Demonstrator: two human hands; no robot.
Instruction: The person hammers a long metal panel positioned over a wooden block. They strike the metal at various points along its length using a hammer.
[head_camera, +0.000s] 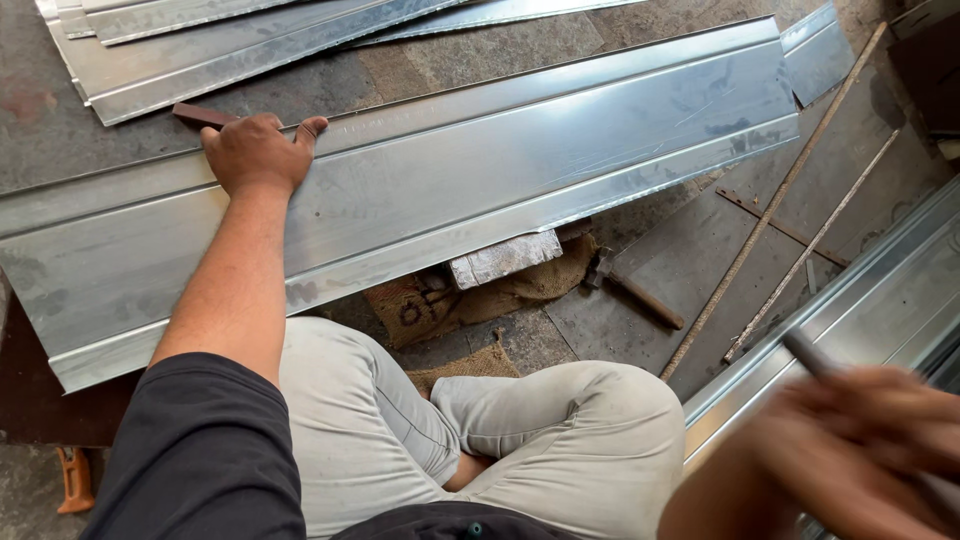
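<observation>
Pressing down flat, the left hand (256, 150) lay on the far edge of a long, folded, silver galvanised sheet-metal panel (480, 170), fingers spread and grip released, holding nothing. Just past the fingertips sat a small reddish-brown flat bar (203, 115), touching or nearly touching the hand; can't tell which. The panel ran w/ a slight tilt across the floor in front of the seated person, its near lip resting over a short grey metal block (505, 258), which sat on a piece of brown burlap sacking (440, 300).

The right hand (880, 440), blurred at the lower right, was clenched round a thin dark rod-like tool (812, 355) that stuck up and left from the fist; tool type too blurred to tell. It hovered above a second silver sheet-metal panel (880, 290) lying along the right side.

Between the two panels, on the dark stone floor (700, 260), lay a hammer w/ wooden handle (635, 288) and two long thin rusty steel rods (790, 200), angled from upper right to lower centre. More silver sheet-metal strips (250, 35) were stacked at the top left, well apart from the hands. Person wore light grey trousers (560, 430) and a dark sleeve (200, 450), legs crossed. An orange tool handle (73, 478) showed at bottom left.
</observation>
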